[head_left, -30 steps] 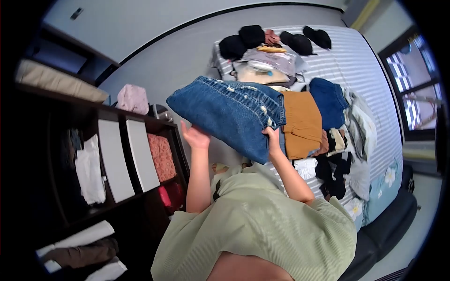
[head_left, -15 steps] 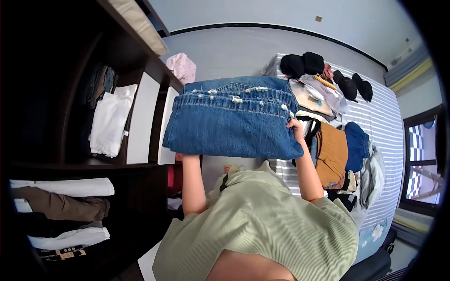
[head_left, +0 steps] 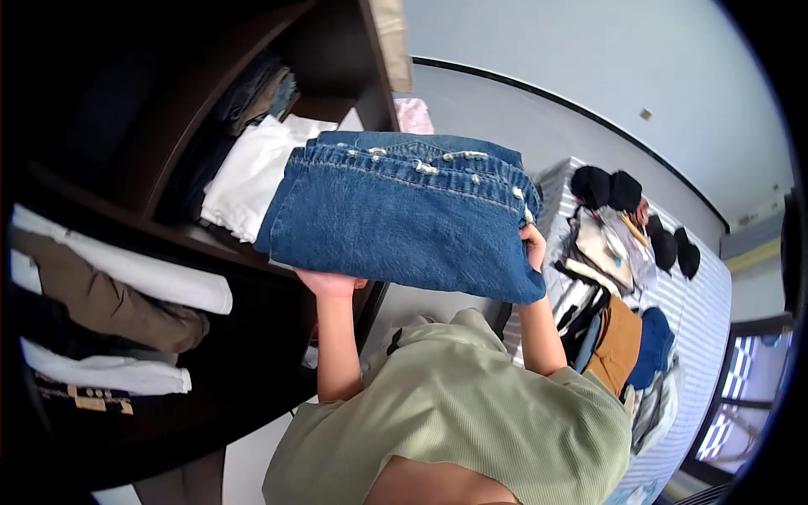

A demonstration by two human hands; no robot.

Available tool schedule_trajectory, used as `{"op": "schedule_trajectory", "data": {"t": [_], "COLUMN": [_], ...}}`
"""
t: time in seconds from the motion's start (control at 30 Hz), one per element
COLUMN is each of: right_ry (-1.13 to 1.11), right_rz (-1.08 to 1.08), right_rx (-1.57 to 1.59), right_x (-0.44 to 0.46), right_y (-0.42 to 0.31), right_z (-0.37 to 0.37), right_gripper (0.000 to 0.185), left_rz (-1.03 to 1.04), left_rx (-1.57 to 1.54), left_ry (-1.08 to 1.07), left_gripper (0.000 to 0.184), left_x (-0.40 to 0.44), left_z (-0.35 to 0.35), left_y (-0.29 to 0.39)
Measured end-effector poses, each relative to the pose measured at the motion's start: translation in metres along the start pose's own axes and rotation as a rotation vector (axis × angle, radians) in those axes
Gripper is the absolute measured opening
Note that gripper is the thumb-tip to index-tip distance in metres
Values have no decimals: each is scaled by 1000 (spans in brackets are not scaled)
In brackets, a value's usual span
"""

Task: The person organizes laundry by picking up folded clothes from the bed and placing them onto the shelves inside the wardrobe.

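A folded stack of blue jeans [head_left: 396,223] with pale frayed trim fills the middle of the view, raised in front of my chest. My left hand [head_left: 326,283] supports its lower left part from beneath, and most of those fingers are hidden under the denim. At the right end, my right hand [head_left: 534,246] grips the edge with its fingers curled round the fold. Just behind the left end of the jeans, white folded clothes [head_left: 248,181] lie on a dark shelf, partly covered by the denim.
The dark wardrobe [head_left: 181,101] stands at left, with darker folded trousers [head_left: 261,93] inside. Hanging garments [head_left: 109,295] occupy its lower section. On the right, a striped bed [head_left: 699,311] carries black caps or cups [head_left: 606,187], brown shorts [head_left: 614,341] and other clothes.
My view has turned left toward the wardrobe. The jeans, still in both hands, have come closer to the shelf with the white clothes and now overlap them in view.
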State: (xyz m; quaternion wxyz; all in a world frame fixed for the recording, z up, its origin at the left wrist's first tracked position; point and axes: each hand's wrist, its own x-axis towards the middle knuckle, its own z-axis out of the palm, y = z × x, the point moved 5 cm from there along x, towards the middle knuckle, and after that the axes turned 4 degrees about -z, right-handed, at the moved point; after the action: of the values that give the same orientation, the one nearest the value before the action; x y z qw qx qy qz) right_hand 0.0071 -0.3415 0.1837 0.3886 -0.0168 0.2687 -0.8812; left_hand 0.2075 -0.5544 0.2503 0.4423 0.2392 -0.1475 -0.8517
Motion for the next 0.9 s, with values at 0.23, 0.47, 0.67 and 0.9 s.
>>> {"op": "schedule_trajectory", "data": {"t": [0.23, 0.47, 0.67, 0.9], "right_ry": [-210, -129, -245, -428], "right_rz": [-28, -109, -183, -156], "right_rx": [98, -158, -192, -377], "right_x": [41, 81, 139, 184], "right_y": [17, 17, 26, 53], "right_z": [46, 107, 172, 259], "right_gripper": [35, 32, 15, 38], "left_rz": [305, 550, 607, 831], "left_rx": [75, 184, 242, 370], "left_ry": [-82, -234, -191, -76], "left_gripper": [67, 75, 69, 55], "left_x": [-3, 18, 39, 68], "left_z": [43, 68, 113, 165], "left_y": [60, 90, 129, 202]}}
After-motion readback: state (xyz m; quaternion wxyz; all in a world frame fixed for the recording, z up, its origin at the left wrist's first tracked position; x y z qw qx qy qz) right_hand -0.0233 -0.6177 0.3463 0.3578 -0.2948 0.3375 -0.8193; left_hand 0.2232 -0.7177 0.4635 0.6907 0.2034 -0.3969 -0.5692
